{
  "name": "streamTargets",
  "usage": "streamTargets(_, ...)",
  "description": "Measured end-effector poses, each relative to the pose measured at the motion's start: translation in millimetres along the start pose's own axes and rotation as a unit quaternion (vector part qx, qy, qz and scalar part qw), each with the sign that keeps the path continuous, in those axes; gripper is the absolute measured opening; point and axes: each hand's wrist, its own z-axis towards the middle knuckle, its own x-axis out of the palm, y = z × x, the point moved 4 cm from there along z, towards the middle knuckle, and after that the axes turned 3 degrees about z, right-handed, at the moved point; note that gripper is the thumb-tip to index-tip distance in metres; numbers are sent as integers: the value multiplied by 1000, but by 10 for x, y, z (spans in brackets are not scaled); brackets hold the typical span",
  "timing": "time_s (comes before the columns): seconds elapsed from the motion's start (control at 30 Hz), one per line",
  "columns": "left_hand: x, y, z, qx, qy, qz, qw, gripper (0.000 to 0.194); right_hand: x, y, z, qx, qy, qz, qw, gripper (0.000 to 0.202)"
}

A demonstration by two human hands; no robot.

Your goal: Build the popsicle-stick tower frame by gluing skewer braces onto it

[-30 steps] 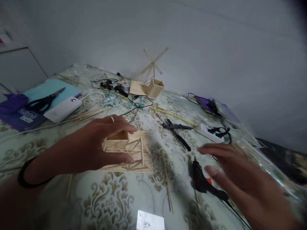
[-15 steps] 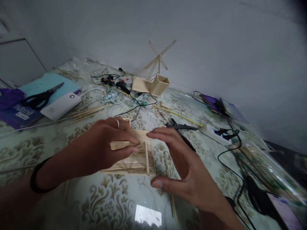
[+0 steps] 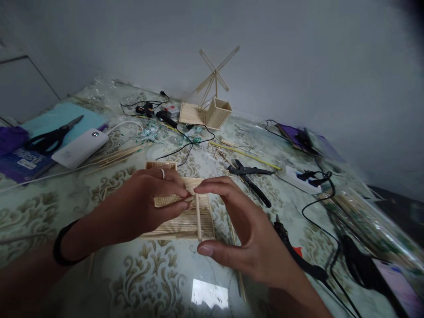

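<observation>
A small raft-like panel of wooden sticks (image 3: 207, 216) lies on the table under both hands, with a short stick-walled box (image 3: 161, 165) at its far left. My left hand (image 3: 145, 201) reaches over the panel, thumb and forefinger pinched on a thin wooden piece mostly hidden by the fingertips. Just right of that pinch, a short wooden stick (image 3: 199, 218) extends toward me above the panel. My right hand (image 3: 248, 229) spans this stick, forefinger at its far end and thumb at its near end. Contact at the thumb is hard to make out.
Pliers (image 3: 248, 172), a power strip (image 3: 300, 179) and a soldering-iron-like tool (image 3: 294, 251) lie to the right. A stick windmill model (image 3: 218, 112) stands by the wall. Scissors (image 3: 54, 134), a white power bank (image 3: 79, 148) and loose sticks (image 3: 121, 154) are left.
My right hand has moved left, bringing its forefinger and thumb to the stick's ends. The short stick has shifted slightly left over the panel. My left hand keeps its pinch.
</observation>
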Motion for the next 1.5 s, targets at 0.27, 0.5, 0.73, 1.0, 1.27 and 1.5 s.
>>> streamTargets(0.27, 27, -21, 15, 15, -1, -13, 1000, 22, -5, -2, -2, 6, 2, 13, 1000, 54)
streamTargets(0.5, 27, -31, 4, 14, -16, -13, 1000, 22, 1, 5, 4, 2, 1, 4, 1000, 54)
streamTargets(0.73, 38, -15, 5, 28, -28, -4, 999, 24, -4, 13, -2, -2, -3, -4, 1000, 55)
streamTargets(1.0, 27, -44, 12, 5, -1, -5, 1000, 24, 1, 15, 4, -1, -9, -13, 1000, 51)
streamTargets(1.27, -6, -79, 1, -14, 10, 0, 1000, 18, 13, 0, -2, 2, 3, -3, 1000, 59)
streamTargets(1.5, 7, -45, -6, 4, -6, 0, 1000, 17, 29, -10, 4, -7, 2, -14, 1000, 54)
